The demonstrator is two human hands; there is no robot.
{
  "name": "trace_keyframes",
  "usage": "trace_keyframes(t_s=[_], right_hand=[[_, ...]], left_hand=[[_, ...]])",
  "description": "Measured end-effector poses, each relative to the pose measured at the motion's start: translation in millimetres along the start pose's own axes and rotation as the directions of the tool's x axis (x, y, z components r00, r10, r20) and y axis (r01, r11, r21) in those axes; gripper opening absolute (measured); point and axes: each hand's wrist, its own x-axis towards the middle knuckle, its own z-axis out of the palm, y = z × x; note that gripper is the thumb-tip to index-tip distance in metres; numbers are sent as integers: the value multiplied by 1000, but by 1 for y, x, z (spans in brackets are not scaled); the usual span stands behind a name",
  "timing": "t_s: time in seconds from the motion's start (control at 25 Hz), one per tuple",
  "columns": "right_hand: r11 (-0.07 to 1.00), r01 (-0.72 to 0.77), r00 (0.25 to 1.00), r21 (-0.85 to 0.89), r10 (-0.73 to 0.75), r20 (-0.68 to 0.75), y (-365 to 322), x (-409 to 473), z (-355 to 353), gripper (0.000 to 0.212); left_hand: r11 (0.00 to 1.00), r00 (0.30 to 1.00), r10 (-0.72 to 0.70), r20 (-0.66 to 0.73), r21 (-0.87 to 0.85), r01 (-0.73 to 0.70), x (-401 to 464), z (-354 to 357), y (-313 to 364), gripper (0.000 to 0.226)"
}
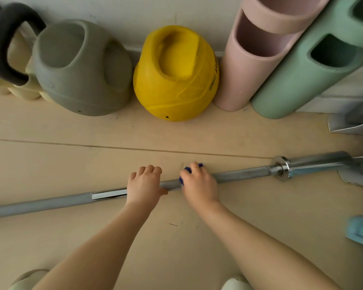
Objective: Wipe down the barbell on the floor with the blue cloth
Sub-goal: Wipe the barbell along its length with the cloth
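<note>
A long steel barbell [243, 174] lies across the pale floor, rising slightly from left to right, with a collar and sleeve at its right end. My left hand [144, 186] grips the shaft near its middle, fingers curled over the far side. Just to the right, my right hand [198, 181] holds the blue cloth [181, 180] wrapped around the shaft. Only small edges of the cloth show past my fingers.
Along the wall behind the bar stand a grey kettlebell [80, 68], a yellow kettlebell [176, 74], a pink weight [254, 59] and a green weight [314, 65]. A light blue object [362, 231] lies at the right edge.
</note>
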Motion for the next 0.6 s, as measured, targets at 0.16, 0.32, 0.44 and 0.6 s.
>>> trace_keyframes(t_s=[0.16,0.32,0.44,0.6], right_hand=[[992,86,992,95,-93,80,3,4,1,14],[954,-251,952,166,274,-134,49,6,3,10],[979,-50,994,196,67,-81,-10,3,14,21],[973,221,974,67,-217,-60,-31,14,10,9]], left_hand=[[999,999,-24,-46,-42,22,3,0,-6,53],[998,961,17,-276,-59,-34,-6,10,-14,47],[994,923,109,-368,13,-112,-7,24,-26,46],[991,912,130,-390,36,-126,-4,29,-36,50]])
